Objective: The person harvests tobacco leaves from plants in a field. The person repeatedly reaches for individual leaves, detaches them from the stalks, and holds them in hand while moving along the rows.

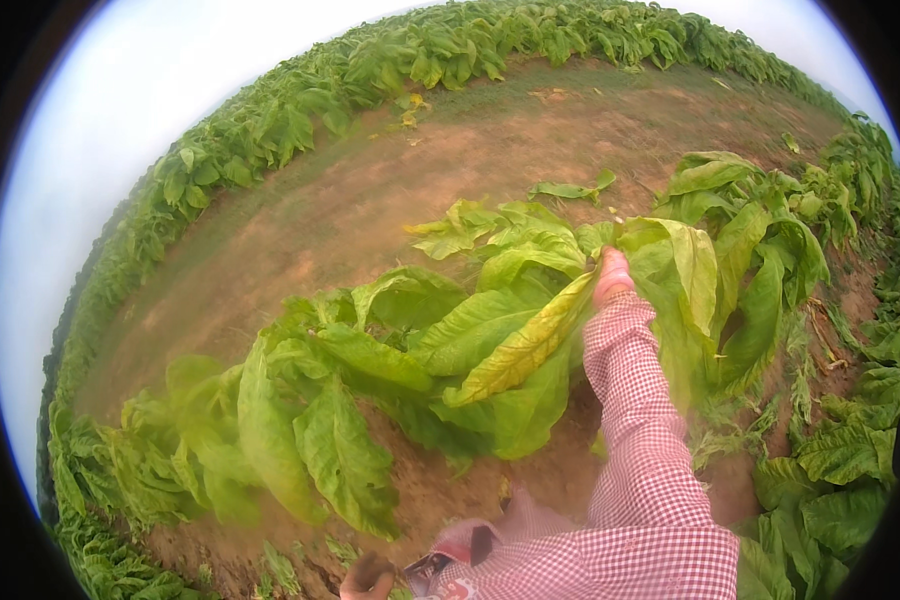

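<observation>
My right hand point(613, 272), in a red-and-white checked sleeve, reaches far forward into a row of tobacco plants. It is closed at the base of the broad leaves, its fingertips partly hidden by foliage. A yellowing tobacco leaf point(525, 345) slopes down to the left from beside the hand. Green leaves point(485, 330) spread around it, and a pale, drooping leaf point(692, 265) hangs just to its right. Low at the bottom edge, my left hand point(368, 580) is only partly in view, near my body and below the plants. Its fingers are too cut off to read.
Brown bare soil point(300, 230) forms a wide strip beyond this row. A further row of tobacco plants point(450, 50) curves along the back and left. More leaves point(840, 460) stand close on the right. A loose leaf point(573, 188) lies on the soil past the hand.
</observation>
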`<state>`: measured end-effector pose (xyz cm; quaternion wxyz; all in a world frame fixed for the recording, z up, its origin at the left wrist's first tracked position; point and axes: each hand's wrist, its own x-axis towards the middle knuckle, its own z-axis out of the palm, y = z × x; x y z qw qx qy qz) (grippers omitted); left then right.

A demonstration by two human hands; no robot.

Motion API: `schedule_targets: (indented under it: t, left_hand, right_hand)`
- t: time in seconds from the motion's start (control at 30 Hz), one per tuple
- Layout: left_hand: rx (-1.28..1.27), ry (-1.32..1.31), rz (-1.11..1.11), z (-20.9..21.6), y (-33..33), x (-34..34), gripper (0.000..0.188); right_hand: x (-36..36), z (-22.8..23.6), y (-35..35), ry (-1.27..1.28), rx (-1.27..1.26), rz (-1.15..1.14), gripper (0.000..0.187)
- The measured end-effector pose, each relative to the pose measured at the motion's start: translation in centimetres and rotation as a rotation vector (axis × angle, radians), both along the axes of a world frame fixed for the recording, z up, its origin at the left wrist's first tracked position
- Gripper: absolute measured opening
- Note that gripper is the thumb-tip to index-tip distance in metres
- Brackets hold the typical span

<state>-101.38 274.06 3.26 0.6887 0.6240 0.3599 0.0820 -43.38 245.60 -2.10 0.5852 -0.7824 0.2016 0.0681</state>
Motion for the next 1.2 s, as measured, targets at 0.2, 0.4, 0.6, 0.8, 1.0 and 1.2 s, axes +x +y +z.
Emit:
schedule_targets:
  t: [0.2, 0.4, 0.6, 0.8, 1.0, 1.2]
  left_hand:
    - [0.023, 0.068, -0.087, -1.4, 0.5, 0.1, 0.044]
    - [0.082, 0.065, -0.169, -2.5, 1.4, 1.1, 0.045]
    - [0.083, 0.121, -0.051, -0.7, 0.4, 2.6, 0.047]
    - [0.046, 0.095, 0.021, -0.7, -0.4, 1.8, 0.046]
    - [0.009, 0.128, 0.061, -1.2, -1.0, 0.8, 0.047]
    - [0.068, 0.208, 0.000, -0.8, -1.1, 1.9, 0.051]
  right_hand:
    - [-2.9, 1.6, -5.6, 0.206, 0.777, 0.167, 0.024]
    - [-8.8, 5.5, -2.7, 0.159, 0.213, 0.167, 0.048]
    - [-4.8, 6.8, -5.2, -0.143, 0.560, -0.090, 0.048]
    - [0.4, 5.1, -3.7, -0.074, 0.332, -0.467, 0.065]
    - [2.5, 3.4, -3.7, -0.097, 0.836, -0.266, 0.069]
    - [0.0, 5.5, -5.6, -0.056, 0.707, -0.053, 0.041]
